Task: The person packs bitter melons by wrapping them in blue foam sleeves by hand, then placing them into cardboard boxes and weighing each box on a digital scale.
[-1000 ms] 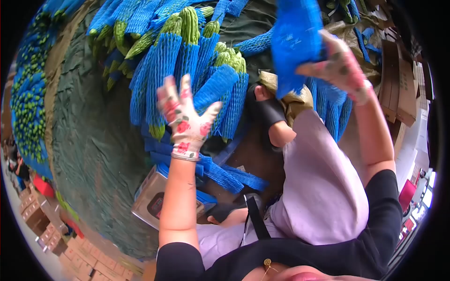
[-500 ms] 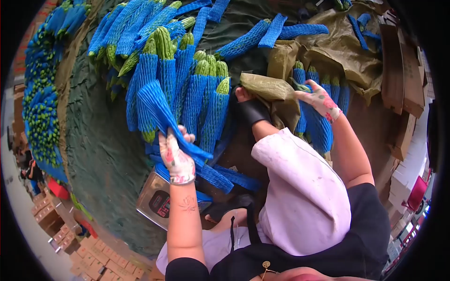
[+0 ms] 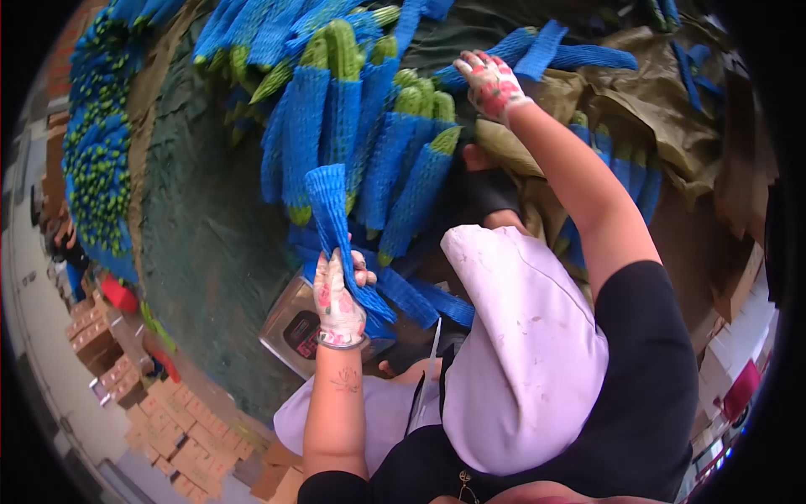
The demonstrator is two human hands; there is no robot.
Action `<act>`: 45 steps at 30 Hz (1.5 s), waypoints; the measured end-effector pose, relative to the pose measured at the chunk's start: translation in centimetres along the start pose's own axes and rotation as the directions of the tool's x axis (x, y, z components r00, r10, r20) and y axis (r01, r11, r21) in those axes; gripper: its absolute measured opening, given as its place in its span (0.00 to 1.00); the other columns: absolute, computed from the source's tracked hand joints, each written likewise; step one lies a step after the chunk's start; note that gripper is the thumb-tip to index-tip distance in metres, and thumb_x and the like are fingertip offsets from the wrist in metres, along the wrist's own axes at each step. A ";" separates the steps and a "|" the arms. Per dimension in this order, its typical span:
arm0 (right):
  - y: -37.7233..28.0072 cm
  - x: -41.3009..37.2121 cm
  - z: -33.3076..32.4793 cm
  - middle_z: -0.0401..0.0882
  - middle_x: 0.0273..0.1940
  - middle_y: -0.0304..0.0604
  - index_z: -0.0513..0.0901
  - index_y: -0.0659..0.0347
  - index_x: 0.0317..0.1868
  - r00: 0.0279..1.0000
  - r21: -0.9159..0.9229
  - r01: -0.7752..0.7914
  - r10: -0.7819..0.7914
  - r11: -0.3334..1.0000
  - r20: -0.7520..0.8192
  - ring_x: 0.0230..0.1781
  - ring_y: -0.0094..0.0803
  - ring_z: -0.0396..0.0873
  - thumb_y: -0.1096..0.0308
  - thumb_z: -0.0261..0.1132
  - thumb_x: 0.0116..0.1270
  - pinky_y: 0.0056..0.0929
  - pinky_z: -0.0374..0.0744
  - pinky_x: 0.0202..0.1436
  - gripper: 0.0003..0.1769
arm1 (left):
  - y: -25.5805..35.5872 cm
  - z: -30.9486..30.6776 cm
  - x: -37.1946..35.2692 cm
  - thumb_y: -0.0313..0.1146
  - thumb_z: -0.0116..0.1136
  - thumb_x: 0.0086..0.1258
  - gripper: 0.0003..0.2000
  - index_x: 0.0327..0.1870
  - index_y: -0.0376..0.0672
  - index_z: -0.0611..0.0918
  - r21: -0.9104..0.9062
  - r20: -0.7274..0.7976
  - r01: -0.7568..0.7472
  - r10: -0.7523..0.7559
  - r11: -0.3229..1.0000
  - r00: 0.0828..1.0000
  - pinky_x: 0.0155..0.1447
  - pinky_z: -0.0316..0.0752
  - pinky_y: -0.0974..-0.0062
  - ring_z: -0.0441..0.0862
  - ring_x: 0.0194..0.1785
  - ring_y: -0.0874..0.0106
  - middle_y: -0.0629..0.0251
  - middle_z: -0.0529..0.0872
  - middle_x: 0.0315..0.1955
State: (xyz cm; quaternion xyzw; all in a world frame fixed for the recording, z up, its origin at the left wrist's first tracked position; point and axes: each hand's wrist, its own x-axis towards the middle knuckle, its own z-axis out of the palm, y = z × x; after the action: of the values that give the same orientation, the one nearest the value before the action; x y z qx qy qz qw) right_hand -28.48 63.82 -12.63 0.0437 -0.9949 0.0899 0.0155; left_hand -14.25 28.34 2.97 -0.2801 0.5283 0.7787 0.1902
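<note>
The left hand [image 3: 340, 304] still grips a blue net sleeve [image 3: 329, 193] near the piled gourds [image 3: 390, 155]. The right hand [image 3: 489, 84] has moved from beside the brown sheet [image 3: 642, 92] to a lying netted gourd [image 3: 512, 44], fingers extended; I cannot tell whether it grips.

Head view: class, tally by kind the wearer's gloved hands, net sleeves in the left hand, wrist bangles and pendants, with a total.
Gloved hands (left hand, right hand): 2
Net sleeve: 1
Bangle: 1
Pendant: 1
Total: 5
</note>
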 end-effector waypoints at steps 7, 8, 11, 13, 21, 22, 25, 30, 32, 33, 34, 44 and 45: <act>-0.8 4.6 2.8 0.74 0.57 0.45 0.73 0.50 0.62 0.943 -0.421 0.024 0.119 0.907 0.310 0.61 0.39 0.73 0.65 0.60 0.61 0.42 0.62 0.70 0.26 | 1.9 -5.0 -3.3 0.35 0.54 0.75 0.10 0.50 0.40 0.78 0.006 -0.272 -0.072 0.071 0.997 0.960 0.29 0.73 0.78 0.73 0.23 0.77 0.63 0.80 0.28; 0.0 4.2 2.6 0.73 0.55 0.45 0.75 0.51 0.55 0.965 -0.379 0.000 0.100 0.926 0.244 0.61 0.43 0.71 0.66 0.66 0.54 0.43 0.62 0.70 0.26 | 2.2 -5.4 -3.7 0.35 0.54 0.75 0.08 0.46 0.40 0.78 0.003 -0.255 -0.082 0.080 0.997 0.964 0.29 0.75 0.78 0.75 0.23 0.77 0.62 0.81 0.29; 3.6 3.4 0.5 0.78 0.53 0.46 0.75 0.51 0.56 0.960 -0.204 -0.218 0.248 0.954 0.132 0.61 0.42 0.73 0.58 0.71 0.52 0.42 0.62 0.70 0.29 | 2.9 -6.1 -4.9 0.34 0.50 0.77 0.13 0.56 0.38 0.74 0.132 -0.226 -0.073 0.101 0.989 0.969 0.33 0.71 0.78 0.70 0.26 0.79 0.67 0.77 0.30; 6.7 2.5 -1.7 0.83 0.46 0.50 0.73 0.54 0.59 0.952 0.082 -0.292 0.297 0.953 -0.067 0.55 0.51 0.78 0.58 0.72 0.52 0.43 0.65 0.70 0.33 | 3.2 -6.4 -5.3 0.35 0.48 0.78 0.14 0.57 0.37 0.74 0.162 -0.216 -0.076 0.111 0.984 0.970 0.33 0.72 0.78 0.69 0.26 0.80 0.67 0.76 0.29; 5.4 -14.1 -23.5 0.81 0.48 0.47 0.76 0.56 0.55 0.887 0.934 -0.119 0.458 0.337 -0.053 0.56 0.49 0.76 0.72 0.70 0.50 0.45 0.71 0.66 0.28 | 1.8 -9.1 -5.6 0.35 0.53 0.75 0.13 0.56 0.40 0.74 0.101 -0.161 -0.083 0.098 0.991 0.982 0.32 0.71 0.80 0.72 0.25 0.78 0.65 0.78 0.29; 3.1 -15.7 -24.3 0.81 0.48 0.45 0.76 0.55 0.54 0.948 0.708 -0.059 0.261 0.704 -0.180 0.57 0.47 0.76 0.75 0.69 0.48 0.46 0.70 0.68 0.29 | 1.8 -9.2 -5.6 0.35 0.53 0.75 0.13 0.56 0.40 0.74 0.104 -0.136 -0.075 0.088 0.992 0.987 0.32 0.71 0.80 0.72 0.25 0.78 0.65 0.78 0.29; -0.2 -21.4 -22.6 0.78 0.49 0.42 0.78 0.52 0.49 0.952 0.002 0.245 -0.241 0.969 0.186 0.60 0.41 0.74 0.76 0.65 0.44 0.48 0.67 0.71 0.27 | 1.7 -10.0 -5.2 0.35 0.53 0.75 0.13 0.56 0.42 0.74 0.110 -0.080 -0.108 0.117 0.988 0.990 0.33 0.72 0.79 0.71 0.25 0.78 0.65 0.77 0.29; 4.9 -31.7 -12.7 0.75 0.53 0.42 0.76 0.49 0.48 0.845 -0.021 0.360 -0.316 0.933 0.430 0.63 0.40 0.72 0.69 0.63 0.50 0.49 0.61 0.75 0.21 | 1.9 -8.7 -5.8 0.36 0.53 0.75 0.14 0.57 0.42 0.74 0.173 -0.098 -0.112 0.130 0.979 0.987 0.34 0.72 0.79 0.71 0.25 0.78 0.66 0.76 0.29; 5.2 -33.4 -11.0 0.75 0.53 0.42 0.77 0.49 0.49 0.847 -0.031 0.362 -0.315 0.932 0.428 0.63 0.40 0.71 0.68 0.64 0.50 0.49 0.60 0.75 0.22 | 1.7 -8.6 -5.8 0.36 0.53 0.75 0.14 0.57 0.42 0.74 0.196 -0.088 -0.098 0.117 0.976 0.989 0.35 0.72 0.79 0.71 0.25 0.78 0.66 0.76 0.29; 5.6 -33.9 -10.1 0.75 0.53 0.42 0.77 0.49 0.50 0.844 -0.050 0.380 -0.324 0.924 0.427 0.64 0.41 0.70 0.67 0.65 0.50 0.48 0.60 0.75 0.23 | 1.6 -8.6 -6.0 0.36 0.53 0.75 0.15 0.57 0.42 0.74 0.203 -0.083 -0.089 0.108 0.975 0.991 0.35 0.72 0.79 0.71 0.25 0.79 0.66 0.77 0.30; 5.8 -34.4 -9.1 0.75 0.53 0.42 0.78 0.49 0.51 0.853 -0.045 0.376 -0.327 0.926 0.407 0.63 0.42 0.70 0.68 0.66 0.48 0.49 0.60 0.75 0.25 | 1.4 -8.4 -6.2 0.36 0.52 0.76 0.14 0.57 0.41 0.74 0.234 -0.054 -0.097 0.113 0.967 0.992 0.35 0.72 0.79 0.71 0.25 0.79 0.66 0.77 0.30; -1.6 -20.9 -12.2 0.79 0.40 0.47 0.80 0.60 0.47 0.992 0.427 0.121 -0.127 0.896 -0.013 0.41 0.48 0.77 0.82 0.61 0.46 0.40 0.77 0.46 0.24 | -3.2 -4.3 -1.4 0.33 0.48 0.73 0.22 0.66 0.35 0.67 0.722 0.215 -0.214 0.081 0.657 0.973 0.63 0.69 0.70 0.76 0.56 0.65 0.55 0.77 0.56; -2.5 -19.5 -12.0 0.78 0.40 0.47 0.80 0.60 0.47 0.989 0.444 0.146 -0.132 0.884 -0.063 0.40 0.48 0.77 0.81 0.62 0.46 0.40 0.77 0.45 0.24 | -3.7 -3.9 0.1 0.32 0.47 0.71 0.22 0.65 0.35 0.69 0.826 0.299 -0.333 0.148 0.456 0.943 0.64 0.69 0.65 0.76 0.59 0.58 0.48 0.77 0.57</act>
State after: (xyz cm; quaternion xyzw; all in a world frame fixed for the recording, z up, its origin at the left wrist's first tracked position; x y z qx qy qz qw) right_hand -8.57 65.17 -1.09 0.1158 -0.9415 0.3153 0.0268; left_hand -11.22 26.10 -0.90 0.0047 0.8611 0.4479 0.2404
